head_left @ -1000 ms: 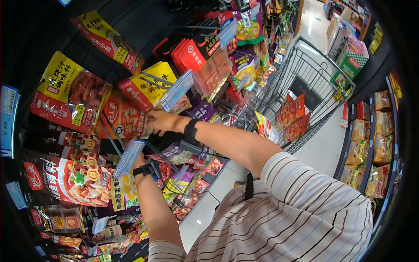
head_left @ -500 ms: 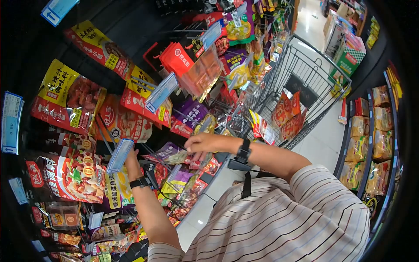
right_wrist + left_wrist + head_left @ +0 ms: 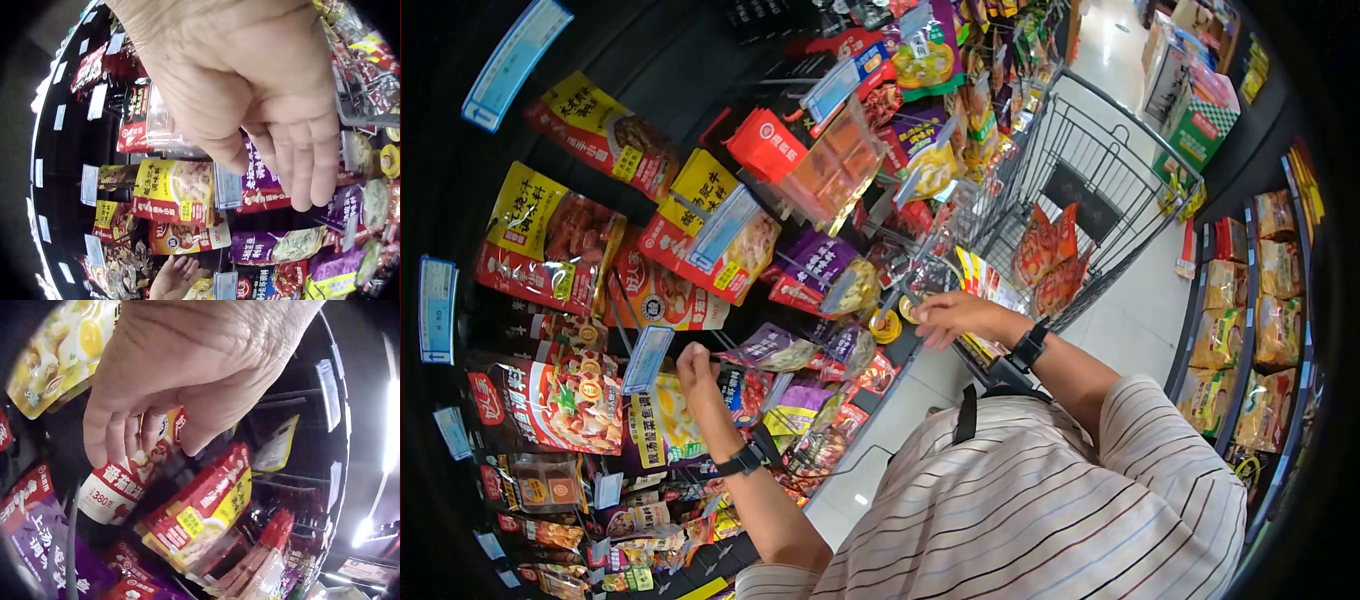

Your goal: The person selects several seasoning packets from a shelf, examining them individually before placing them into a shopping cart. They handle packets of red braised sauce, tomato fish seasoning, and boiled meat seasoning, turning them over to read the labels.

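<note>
My left hand (image 3: 700, 378) hovers beside the hanging seasoning pouches with loosely bent fingers and holds nothing. Just above it hangs a red pouch (image 3: 662, 292), partly covered by a yellow-and-red pouch (image 3: 718, 235). In the left wrist view, the fingers overlap the red pouch's lower part (image 3: 112, 492), and the yellow-and-red pouch (image 3: 203, 509) hangs nearby. My right hand (image 3: 960, 318) is away from the rack, near the shopping cart, with its fingers extended and nothing in them. The right wrist view shows its palm (image 3: 275, 94) in front of purple pouches (image 3: 275, 244).
The wire shopping cart (image 3: 1090, 100) stands at the right with red packets (image 3: 1045, 255) inside. Price tags (image 3: 648, 360) stick out on metal hooks among the pouches. A shelf of packaged food (image 3: 1265, 330) lies across the aisle floor (image 3: 1140, 335).
My right hand has left the red pouch and moved right, towards the cart. My left hand has come out from behind the price tag. The yellow-and-red pouch now hangs lower over the red one.
</note>
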Motion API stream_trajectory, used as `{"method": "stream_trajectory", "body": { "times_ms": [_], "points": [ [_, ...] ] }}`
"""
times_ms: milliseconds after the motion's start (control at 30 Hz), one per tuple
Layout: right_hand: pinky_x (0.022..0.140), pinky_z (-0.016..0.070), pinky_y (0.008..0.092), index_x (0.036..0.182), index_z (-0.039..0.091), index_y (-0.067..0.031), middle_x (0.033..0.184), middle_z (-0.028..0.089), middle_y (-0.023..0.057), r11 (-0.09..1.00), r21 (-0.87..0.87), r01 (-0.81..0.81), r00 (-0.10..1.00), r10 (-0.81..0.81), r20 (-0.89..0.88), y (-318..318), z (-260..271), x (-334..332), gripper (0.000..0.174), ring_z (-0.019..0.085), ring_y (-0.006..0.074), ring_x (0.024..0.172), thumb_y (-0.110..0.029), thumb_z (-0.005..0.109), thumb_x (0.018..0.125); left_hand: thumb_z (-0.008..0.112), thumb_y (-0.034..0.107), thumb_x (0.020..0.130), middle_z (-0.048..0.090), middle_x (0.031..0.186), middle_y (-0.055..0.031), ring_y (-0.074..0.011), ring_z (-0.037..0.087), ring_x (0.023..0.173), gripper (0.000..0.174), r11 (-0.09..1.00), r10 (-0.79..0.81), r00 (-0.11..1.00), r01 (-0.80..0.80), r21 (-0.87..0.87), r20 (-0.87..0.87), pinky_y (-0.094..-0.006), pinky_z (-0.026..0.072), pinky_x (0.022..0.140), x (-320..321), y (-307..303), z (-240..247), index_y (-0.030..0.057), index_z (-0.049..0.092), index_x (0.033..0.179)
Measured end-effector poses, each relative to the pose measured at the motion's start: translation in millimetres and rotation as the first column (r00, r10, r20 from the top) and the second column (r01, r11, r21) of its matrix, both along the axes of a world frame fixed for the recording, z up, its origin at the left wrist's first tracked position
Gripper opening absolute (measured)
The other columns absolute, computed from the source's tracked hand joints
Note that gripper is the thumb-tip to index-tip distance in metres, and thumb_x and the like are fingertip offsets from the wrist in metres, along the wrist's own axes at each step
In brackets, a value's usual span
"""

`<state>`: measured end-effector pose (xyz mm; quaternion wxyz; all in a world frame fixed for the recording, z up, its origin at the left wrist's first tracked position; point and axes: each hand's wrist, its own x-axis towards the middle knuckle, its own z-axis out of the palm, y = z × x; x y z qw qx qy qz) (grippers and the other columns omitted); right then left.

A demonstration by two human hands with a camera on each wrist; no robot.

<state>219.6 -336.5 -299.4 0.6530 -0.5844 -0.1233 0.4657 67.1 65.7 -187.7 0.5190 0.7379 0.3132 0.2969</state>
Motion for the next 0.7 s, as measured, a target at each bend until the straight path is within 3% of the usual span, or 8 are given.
{"method": "stream_trajectory", "body": {
  "times_ms": [167,233,267,433,567,700],
  "points": [
    [0.072,0.0602,0.0366,0.113,0.059,-0.0019,0.106,0.067,0.0150,0.990,-0.079,0.119,0.993,-0.118,0.023,-59,-21,10,0.034,0.070,0.0242,0.087,-0.028,0.062,0.092,0.054,0.028,0.101,0.064,0.113,-0.0086,-0.0189,0.062,0.106,0.033,0.993,-0.047,0.995,0.057,-0.102,0.093,-0.0305,0.0506,0.087,-9,-76,-10,0.0006,0.058,0.119],
    [0.067,0.0601,0.0344,0.106,0.062,-0.0040,0.095,0.069,0.0110,0.982,-0.062,0.178,0.984,-0.178,0.006,-86,-64,21,0.028,0.070,0.0211,0.080,-0.026,0.064,0.090,0.053,0.028,0.102,0.065,0.112,-0.0125,-0.0201,0.065,0.100,0.033,0.982,-0.095,0.995,0.101,-0.161,0.042,-0.0307,0.0513,0.086,-7,-114,-21,-0.0010,0.058,0.117],
    [0.064,0.0589,0.0326,0.104,0.062,-0.0035,0.092,0.069,0.0102,0.958,-0.125,0.259,0.966,-0.256,0.044,-97,-72,21,0.027,0.070,0.0200,0.078,-0.026,0.064,0.089,0.053,0.029,0.102,0.066,0.110,-0.0131,-0.0204,0.066,0.099,0.034,0.965,-0.175,0.985,0.170,-0.201,-0.005,-0.0314,0.0514,0.087,-7,-131,-28,-0.0015,0.058,0.117],
    [0.064,0.0580,0.0319,0.106,0.063,-0.0003,0.095,0.069,0.0108,0.898,-0.331,0.292,0.956,-0.286,0.067,-157,-84,23,0.030,0.071,0.0198,0.078,-0.026,0.057,0.092,0.055,0.032,0.101,0.067,0.104,-0.0115,-0.0189,0.066,0.094,0.036,0.805,-0.552,0.799,0.436,-0.403,-0.239,-0.0297,0.0510,0.082,1,-195,-70,-0.0001,0.060,0.117],
    [0.065,0.0581,0.0314,0.106,0.063,-0.0002,0.097,0.070,0.0110,0.874,-0.393,0.285,0.955,-0.294,0.037,-190,-104,21,0.030,0.071,0.0189,0.075,-0.027,0.058,0.094,0.055,0.032,0.101,0.066,0.106,-0.0115,-0.0178,0.065,0.095,0.036,0.761,-0.620,0.721,0.458,-0.459,-0.309,-0.0296,0.0510,0.081,9,-226,-76,-0.0003,0.059,0.118],
    [0.066,0.0579,0.0299,0.106,0.064,-0.0009,0.095,0.071,0.0097,0.876,-0.406,0.260,0.960,-0.280,0.009,-207,-113,24,0.029,0.070,0.0168,0.074,-0.027,0.058,0.095,0.055,0.031,0.102,0.066,0.105,-0.0115,-0.0171,0.065,0.094,0.037,0.775,-0.594,0.735,0.413,-0.478,-0.328,-0.0284,0.0510,0.081,9,-236,-84,-0.0011,0.058,0.119]
  ]
}}
